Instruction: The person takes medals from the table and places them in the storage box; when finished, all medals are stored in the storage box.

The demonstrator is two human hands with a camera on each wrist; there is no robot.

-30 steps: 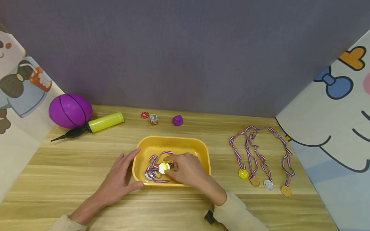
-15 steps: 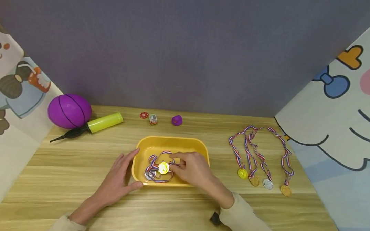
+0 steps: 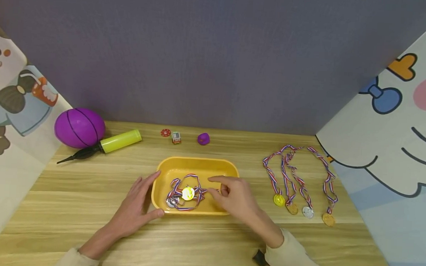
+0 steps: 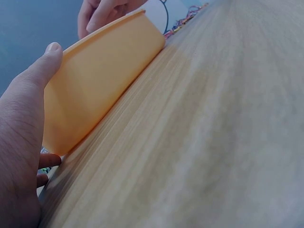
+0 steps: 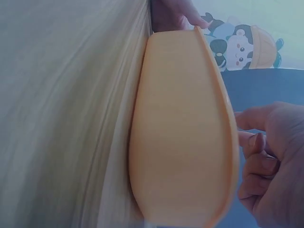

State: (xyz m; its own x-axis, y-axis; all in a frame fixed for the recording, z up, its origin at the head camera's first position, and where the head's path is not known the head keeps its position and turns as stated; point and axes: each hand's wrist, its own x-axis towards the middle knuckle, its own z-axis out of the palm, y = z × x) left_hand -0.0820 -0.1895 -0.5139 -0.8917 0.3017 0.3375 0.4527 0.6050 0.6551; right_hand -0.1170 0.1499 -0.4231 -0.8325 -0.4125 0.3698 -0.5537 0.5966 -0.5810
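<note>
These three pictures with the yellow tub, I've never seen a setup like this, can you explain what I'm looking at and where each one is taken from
No machine here: a person works with two bare hands and wears three cameras. The wide picture comes from a camera on the head, looking down at a wooden table. The other two come from cameras on the wrists, so close that the yellow tub fills them sideways.

The left hand grips the tub's left end, thumb along the near wall. The right hand is over the tub's right side, fingers loosely curled, holding nothing. In the tub lie medals with striped ribbons, tangled together.

To the right, four more medals lie spread on the table. At the back left are a purple ball and a yellow pump; three small items sit along the back edge.
</note>
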